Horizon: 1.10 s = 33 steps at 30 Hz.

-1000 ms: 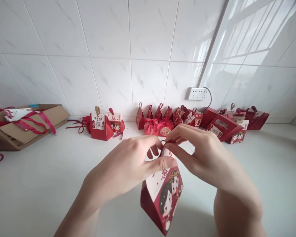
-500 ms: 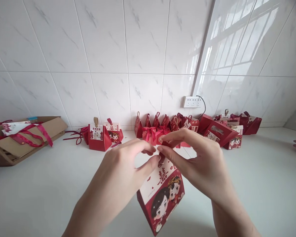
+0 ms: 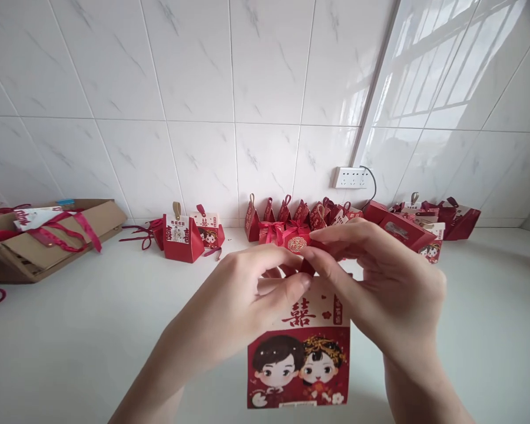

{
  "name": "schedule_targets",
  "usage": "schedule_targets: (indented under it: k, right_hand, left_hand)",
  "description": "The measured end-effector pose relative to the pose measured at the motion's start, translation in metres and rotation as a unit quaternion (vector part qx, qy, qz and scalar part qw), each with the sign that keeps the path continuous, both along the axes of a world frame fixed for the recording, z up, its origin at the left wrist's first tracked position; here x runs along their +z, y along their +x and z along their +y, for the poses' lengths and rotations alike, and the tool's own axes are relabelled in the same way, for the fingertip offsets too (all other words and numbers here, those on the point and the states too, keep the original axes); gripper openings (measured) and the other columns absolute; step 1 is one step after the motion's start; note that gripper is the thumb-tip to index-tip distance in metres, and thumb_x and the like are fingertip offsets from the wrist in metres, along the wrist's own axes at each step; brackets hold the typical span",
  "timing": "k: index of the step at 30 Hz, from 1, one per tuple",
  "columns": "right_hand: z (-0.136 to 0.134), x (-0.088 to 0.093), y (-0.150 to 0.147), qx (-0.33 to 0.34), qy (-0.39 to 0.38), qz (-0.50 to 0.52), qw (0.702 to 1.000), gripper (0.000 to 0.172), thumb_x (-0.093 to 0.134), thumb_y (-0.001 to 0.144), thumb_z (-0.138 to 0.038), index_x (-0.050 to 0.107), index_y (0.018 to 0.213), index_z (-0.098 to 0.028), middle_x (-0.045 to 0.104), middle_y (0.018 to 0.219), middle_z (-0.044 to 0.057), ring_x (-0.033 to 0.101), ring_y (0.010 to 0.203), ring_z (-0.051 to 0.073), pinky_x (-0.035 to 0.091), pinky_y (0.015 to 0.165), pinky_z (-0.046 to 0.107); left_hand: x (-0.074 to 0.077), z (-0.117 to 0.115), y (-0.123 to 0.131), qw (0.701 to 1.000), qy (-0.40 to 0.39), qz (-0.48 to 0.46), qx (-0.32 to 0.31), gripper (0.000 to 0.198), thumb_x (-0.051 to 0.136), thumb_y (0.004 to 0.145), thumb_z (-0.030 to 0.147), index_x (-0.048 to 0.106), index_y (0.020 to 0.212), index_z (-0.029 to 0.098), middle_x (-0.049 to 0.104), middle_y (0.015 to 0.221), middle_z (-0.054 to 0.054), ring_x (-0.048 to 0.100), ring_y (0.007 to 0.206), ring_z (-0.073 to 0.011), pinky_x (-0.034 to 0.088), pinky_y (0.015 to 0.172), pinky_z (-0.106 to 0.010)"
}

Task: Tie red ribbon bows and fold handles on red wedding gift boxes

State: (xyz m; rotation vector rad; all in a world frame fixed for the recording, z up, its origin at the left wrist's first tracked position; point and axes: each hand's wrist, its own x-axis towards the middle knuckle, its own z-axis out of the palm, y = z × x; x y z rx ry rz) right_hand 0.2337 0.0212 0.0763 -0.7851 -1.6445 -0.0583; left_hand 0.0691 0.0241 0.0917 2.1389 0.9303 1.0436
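"Nearest?"

"Right hand [image 3: 380, 288] narrowed, thumb and forefinger pinching a red ribbon [image 3: 308, 268]. Left hand [image 3: 242, 294] curled in from the other side, thumb tip at the same ribbon; fingertips partly hidden, so impossible to say whether closed on anything."

"And below?"

"A gift box [image 3: 298, 368], directly under both hands, upright, printed front towards the camera (a cartoon pair beneath a big red character). Hard to say whether touching the white counter [image 3: 92, 353]."

"Farther back?"

"On the left, a cardboard box [image 3: 95, 224] with pink ribbons [image 3: 64, 235] trailing over the side, then a red box [image 3: 189, 251] with a white label, just beside a smaller printed box [image 3: 211, 237]. In the middle, a row of small red boxes [image 3: 252, 222], looped on top. On the right, a cluster of boxes [image 3: 466, 221], some tilted."

"Farthest?"

"A tiled wall [image 3: 194, 65] bearing a socket strip [image 3: 353, 178], dark cable [image 3: 374, 187] curving down."
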Motion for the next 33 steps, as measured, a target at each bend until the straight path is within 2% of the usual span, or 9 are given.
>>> schedule_targets:
  k: [6, 8, 10, 13, 16, 19, 24, 28, 33]
  right_hand:
    - [0.001, 0.000, 0.002, 0.014, -0.010, -0.011, 1.000, 0.015, 0.062, 0.085, -0.022, 0.062, 0.100, -0.022, 0.067, 0.089, 0.001, 0.064, 0.074, 0.013, 0.058, 0.067, 0.026]
    - [0.000, 0.002, 0.005, 0.019, -0.028, -0.033, 0.999, 0.024, 0.062, 0.085, -0.025, 0.060, 0.109, -0.023, 0.067, 0.094, 0.003, 0.065, 0.078, 0.014, 0.058, 0.066, 0.026]
    - [-0.001, 0.004, 0.008, 0.021, -0.049, -0.068, 0.996, 0.029, 0.062, 0.085, -0.028, 0.057, 0.113, -0.023, 0.068, 0.094, 0.004, 0.066, 0.079, 0.016, 0.058, 0.064, 0.026]
    - [-0.003, 0.006, 0.011, 0.018, -0.059, -0.127, 0.990, 0.022, 0.060, 0.086, -0.025, 0.059, 0.108, -0.024, 0.069, 0.089, 0.004, 0.066, 0.076, 0.016, 0.057, 0.063, 0.027]
    - [-0.005, 0.007, 0.010, 0.026, -0.049, -0.154, 0.987, 0.015, 0.057, 0.087, -0.023, 0.061, 0.101, -0.023, 0.068, 0.091, 0.005, 0.065, 0.074, 0.016, 0.056, 0.061, 0.027]
    - [-0.007, 0.007, 0.008, 0.030, -0.035, -0.156, 0.987, 0.012, 0.056, 0.088, -0.022, 0.061, 0.099, -0.022, 0.067, 0.090, 0.005, 0.063, 0.072, 0.015, 0.054, 0.060, 0.026]
    - [-0.008, 0.007, 0.005, 0.038, -0.024, -0.132, 0.990, 0.011, 0.058, 0.086, -0.019, 0.060, 0.096, -0.023, 0.066, 0.083, 0.002, 0.061, 0.067, 0.013, 0.052, 0.057, 0.025]
    - [-0.009, 0.007, 0.004, 0.040, -0.031, -0.119, 0.992, 0.011, 0.058, 0.085, -0.019, 0.060, 0.095, -0.024, 0.066, 0.079, 0.001, 0.061, 0.064, 0.013, 0.050, 0.053, 0.025]
    - [-0.012, 0.007, 0.007, 0.031, -0.023, -0.151, 0.988, 0.011, 0.058, 0.084, -0.018, 0.059, 0.094, -0.024, 0.065, 0.077, 0.001, 0.059, 0.060, 0.012, 0.049, 0.051, 0.024]
  left_hand:
    - [-0.003, 0.001, 0.006, 0.999, 0.019, -0.016, 0.032, 0.020, 0.049, 0.089, 0.031, 0.066, 0.088, 0.020, 0.068, 0.080, 0.000, 0.064, 0.075, -0.0132, 0.052, 0.061, -0.020]
    - [-0.002, 0.001, 0.005, 0.998, 0.028, -0.028, 0.053, 0.019, 0.051, 0.088, 0.032, 0.064, 0.083, 0.020, 0.066, 0.074, 0.001, 0.061, 0.065, -0.0107, 0.049, 0.055, -0.018]
    - [0.000, 0.001, 0.003, 0.995, 0.040, -0.037, 0.089, 0.021, 0.052, 0.087, 0.034, 0.061, 0.075, 0.019, 0.059, 0.062, 0.003, 0.053, 0.050, -0.0079, 0.041, 0.043, -0.017]
    - [0.002, -0.002, 0.001, 0.987, 0.070, -0.046, 0.140, 0.026, 0.053, 0.087, 0.035, 0.055, 0.066, 0.019, 0.042, 0.047, 0.006, 0.036, 0.037, -0.0055, 0.026, 0.033, -0.018]
    - [0.003, -0.004, 0.000, 0.981, 0.095, -0.060, 0.161, 0.027, 0.052, 0.087, 0.034, 0.054, 0.064, 0.019, 0.039, 0.044, 0.006, 0.033, 0.035, -0.0052, 0.021, 0.031, -0.019]
    - [0.002, -0.005, 0.001, 0.977, 0.117, -0.061, 0.165, 0.026, 0.053, 0.087, 0.033, 0.056, 0.065, 0.020, 0.045, 0.046, 0.006, 0.037, 0.036, -0.0055, 0.022, 0.031, -0.019]
    - [0.002, -0.009, 0.003, 0.965, 0.183, -0.051, 0.179, 0.022, 0.052, 0.087, 0.028, 0.057, 0.067, 0.020, 0.058, 0.059, 0.004, 0.050, 0.049, -0.0076, 0.036, 0.041, -0.018]
    - [0.003, -0.011, 0.005, 0.963, 0.198, -0.046, 0.177, 0.022, 0.051, 0.088, 0.026, 0.056, 0.067, 0.021, 0.058, 0.060, 0.003, 0.052, 0.053, -0.0085, 0.040, 0.045, -0.018]
    - [0.003, -0.011, 0.004, 0.963, 0.204, -0.044, 0.170, 0.023, 0.050, 0.088, 0.024, 0.053, 0.066, 0.020, 0.059, 0.061, 0.003, 0.054, 0.055, -0.0089, 0.042, 0.046, -0.018]
